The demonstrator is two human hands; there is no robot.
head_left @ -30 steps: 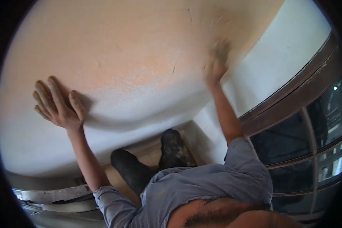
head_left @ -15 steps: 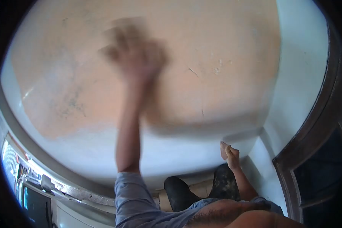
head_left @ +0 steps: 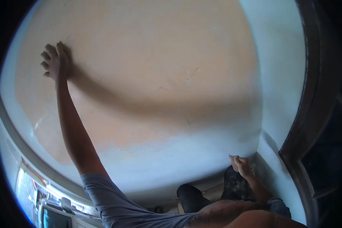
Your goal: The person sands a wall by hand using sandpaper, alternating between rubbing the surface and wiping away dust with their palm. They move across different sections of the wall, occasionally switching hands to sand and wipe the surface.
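Note:
My left hand [head_left: 55, 65] is stretched out far to the upper left against the wall [head_left: 152, 60], which has a large peach-coloured patch with whitish edges. Its fingers are spread, and nothing shows in them. On the patch are several small pale marks [head_left: 187, 76] and thin scratches. Low on the right, my right hand [head_left: 242, 166] is held in front of my right knee, its fingers closed. A small dark tip pokes out above those fingers; what it belongs to is too small to make out.
A pale side wall [head_left: 279, 64] meets the patched wall at a corner on the right, beside a dark brown frame [head_left: 311, 76]. A screen [head_left: 56, 218] and other items stand at the lower left. My knees [head_left: 192, 197] are close to the wall's base.
My left hand, blurred before, has moved left across the wall and now appears sharp with fingers spread. The view has shifted, and my right hand stays near my knee.

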